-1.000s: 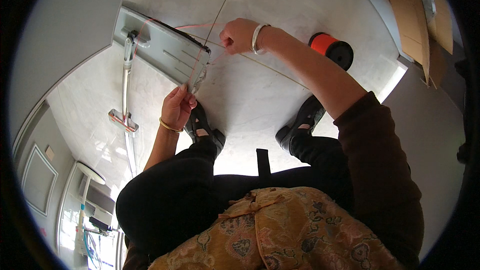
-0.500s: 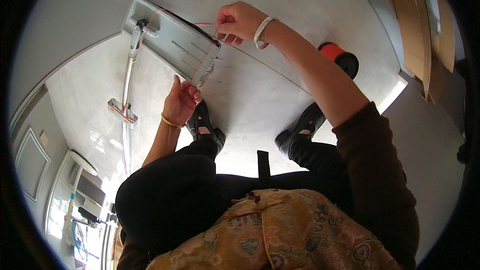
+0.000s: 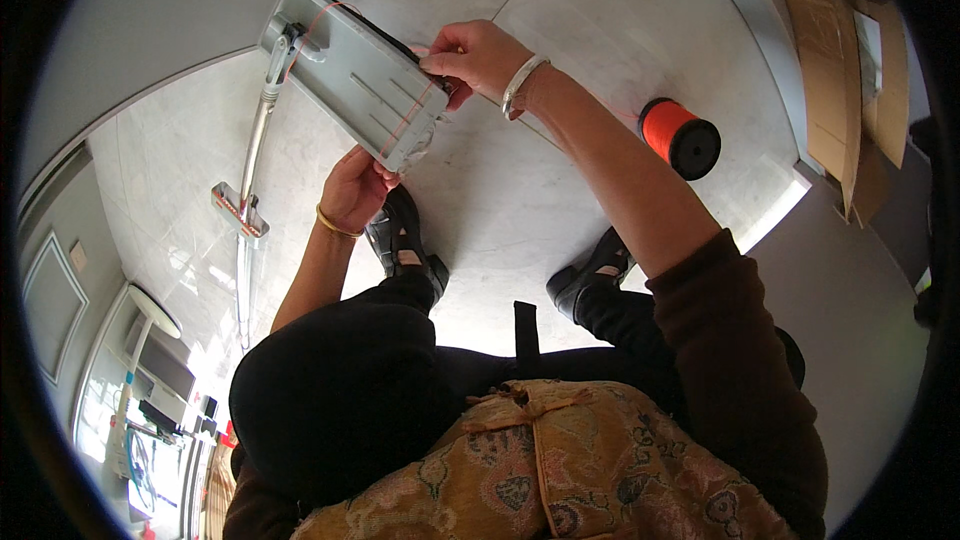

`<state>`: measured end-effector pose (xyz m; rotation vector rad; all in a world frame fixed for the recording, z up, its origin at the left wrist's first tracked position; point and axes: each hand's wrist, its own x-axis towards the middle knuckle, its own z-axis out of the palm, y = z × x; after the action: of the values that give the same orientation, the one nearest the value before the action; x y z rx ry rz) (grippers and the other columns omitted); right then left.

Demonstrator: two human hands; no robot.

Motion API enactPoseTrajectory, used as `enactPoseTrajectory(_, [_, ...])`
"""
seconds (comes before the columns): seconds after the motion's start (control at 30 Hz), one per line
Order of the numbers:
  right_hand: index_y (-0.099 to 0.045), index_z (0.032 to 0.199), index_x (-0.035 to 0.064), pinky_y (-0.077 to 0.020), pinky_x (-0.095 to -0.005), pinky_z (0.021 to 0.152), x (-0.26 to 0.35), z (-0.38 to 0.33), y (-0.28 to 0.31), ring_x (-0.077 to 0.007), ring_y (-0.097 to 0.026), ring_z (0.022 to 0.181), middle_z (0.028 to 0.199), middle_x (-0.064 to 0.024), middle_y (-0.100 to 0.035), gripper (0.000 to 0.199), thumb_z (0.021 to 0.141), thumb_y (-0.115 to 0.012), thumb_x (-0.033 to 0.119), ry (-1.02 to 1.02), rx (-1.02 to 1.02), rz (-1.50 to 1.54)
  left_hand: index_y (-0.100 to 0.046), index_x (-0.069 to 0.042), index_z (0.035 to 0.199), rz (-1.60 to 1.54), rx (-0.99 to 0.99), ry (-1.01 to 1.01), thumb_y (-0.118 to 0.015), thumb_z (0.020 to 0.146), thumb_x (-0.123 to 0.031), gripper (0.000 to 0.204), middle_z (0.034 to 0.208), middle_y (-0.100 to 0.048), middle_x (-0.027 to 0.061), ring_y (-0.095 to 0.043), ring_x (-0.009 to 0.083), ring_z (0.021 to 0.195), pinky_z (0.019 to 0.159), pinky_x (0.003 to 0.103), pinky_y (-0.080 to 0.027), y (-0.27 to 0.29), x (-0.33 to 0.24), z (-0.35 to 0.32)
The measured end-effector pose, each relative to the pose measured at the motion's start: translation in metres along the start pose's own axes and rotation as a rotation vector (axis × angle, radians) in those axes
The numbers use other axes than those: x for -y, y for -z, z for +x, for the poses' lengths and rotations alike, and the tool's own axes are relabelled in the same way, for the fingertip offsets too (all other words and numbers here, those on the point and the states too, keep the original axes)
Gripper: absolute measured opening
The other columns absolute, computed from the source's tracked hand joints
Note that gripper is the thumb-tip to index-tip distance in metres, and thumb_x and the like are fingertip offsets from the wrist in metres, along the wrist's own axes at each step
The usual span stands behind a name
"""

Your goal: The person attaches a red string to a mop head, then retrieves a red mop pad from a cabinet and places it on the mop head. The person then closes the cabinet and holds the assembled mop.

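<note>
A grey flat mop head with a dark strip along its far edge lies tilted at upper left, joined to a metal pole. Thin orange string crosses the head near its right end, and another loop passes over its far left part. Clear, crinkled film clings to that right end. My left hand is closed on the near right corner, fingertips partly under it. At the far right corner, my right hand pinches the string against the edge; its fingertips are partly hidden.
An orange spool of string with black ends lies on the tiled floor to the right. Cardboard leans at the far right. My shoes stand below the mop head. A grey panel borders the upper left.
My right hand has come down and left, bringing the string to the mop head's edge. My left hand has closed in on the near corner. The spool shows more fully.
</note>
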<state>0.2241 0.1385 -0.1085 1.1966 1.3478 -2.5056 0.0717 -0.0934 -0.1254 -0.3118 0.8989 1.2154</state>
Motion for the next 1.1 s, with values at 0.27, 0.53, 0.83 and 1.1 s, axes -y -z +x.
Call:
enactPoseTrajectory(0.27, [-0.058,0.087,-0.0012,-0.0582,-0.0296,0.056,0.0024,-0.0002,0.0,-0.0152,-0.064,0.069,0.08,-0.0091,-0.064,0.021,0.087,-0.062,0.019,0.006,-0.013,-0.203,-0.056,0.002,0.091,0.161,-0.079,0.056,-0.049,0.095,-0.012,0.016,0.074,-0.057,0.0071,-0.056,0.0185,0.065,0.062,0.03,-0.045,-0.0053,-0.0118,-0.0122])
enactPoseTrajectory(0.53, [-0.058,0.085,-0.0025,-0.0576,-0.0296,0.053,-0.0032,0.0027,0.0029,-0.0157,-0.063,0.063,0.076,-0.0095,-0.063,0.021,0.085,-0.063,0.018,0.022,-0.007,-0.152,-0.057,0.001,0.094,0.289,-0.067,0.013,-0.05,0.095,-0.014,0.016,0.074,-0.058,0.0069,-0.056,0.0179,0.067,0.062,0.03,-0.045,-0.0002,-0.0097,-0.0071])
enactPoseTrajectory(0.83, [-0.06,0.082,-0.0021,-0.0513,-0.0274,0.046,-0.0029,0.0046,0.0047,-0.0151,-0.062,0.054,0.07,-0.01,-0.063,0.022,0.082,-0.066,0.019,0.056,-0.015,-0.199,-0.058,0.002,0.099,0.213,-0.054,0.009,-0.049,0.096,-0.012,0.017,0.076,-0.06,0.0086,-0.057,0.0201,0.069,0.065,0.032,-0.046,-0.0022,-0.0067,-0.007])
enactPoseTrajectory(1.1, [-0.06,0.081,-0.0005,-0.0496,-0.0278,0.045,-0.0002,0.0029,0.0042,-0.0149,-0.061,0.053,0.069,-0.0089,-0.063,0.021,0.082,-0.066,0.02,0.066,-0.021,-0.2,-0.058,0.003,0.099,0.217,-0.017,-0.008,-0.048,0.096,-0.01,0.018,0.076,-0.059,0.0098,-0.058,0.0213,0.069,0.066,0.033,-0.046,0.0016,-0.0055,-0.0046])
